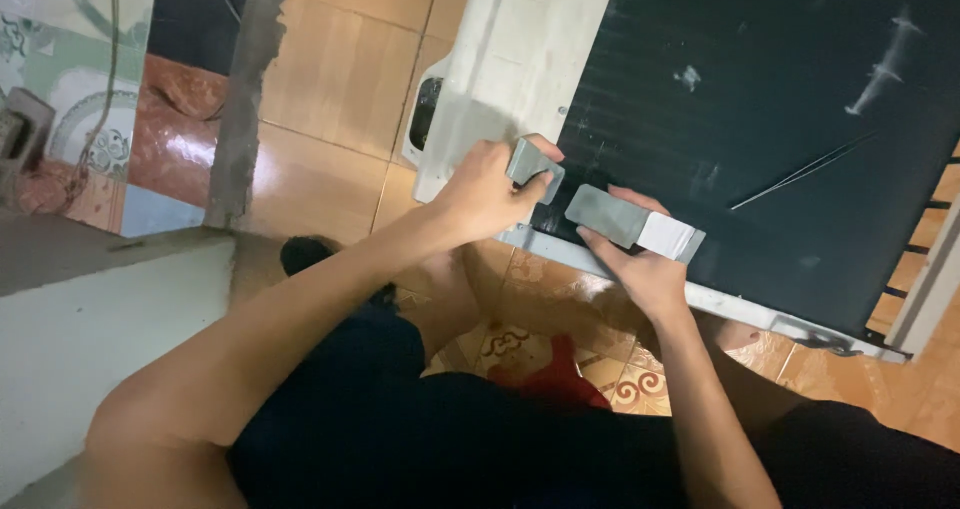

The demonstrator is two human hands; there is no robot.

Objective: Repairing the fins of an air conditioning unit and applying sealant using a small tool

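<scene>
On the far left of the view, patterned floor tiles [95, 149] in green, white and red are showing past a rough grey concrete post [245, 99], and a pale, smooth ledge [110, 339] is filling the lower left corner. Glossy orange-brown floor tiles [340, 79] are catching the light beyond the post.

Moving right, the left hand [485, 191] is closing around a small grey metal piece [533, 167], flat and angular, with the thumb and fingers pinching it against the near corner of a large appliance panel. The white casing [520, 59] of that panel is looking smooth and plastic-like, with a dark oval opening [425, 109] at its left edge. Just beside the left hand, the right hand [645, 269] is gripping a longer flat metal strip [632, 223], dull grey at one end and brighter, almost white, at the other; the fingers are lying under it and the thumb is pressing along its near edge. Both pieces are sitting at the panel's lower edge, near each other but apart.

Behind them, the dark finned grille [780, 119] is spreading across the upper right, finely ribbed and marked with pale scuffs and a thin scratch. A light metal rail [740, 304] is running along its bottom. Below, the person's dark clothing [450, 439] is covering the lap, with a red object [550, 374] on ornamented tiles between the knees.
</scene>
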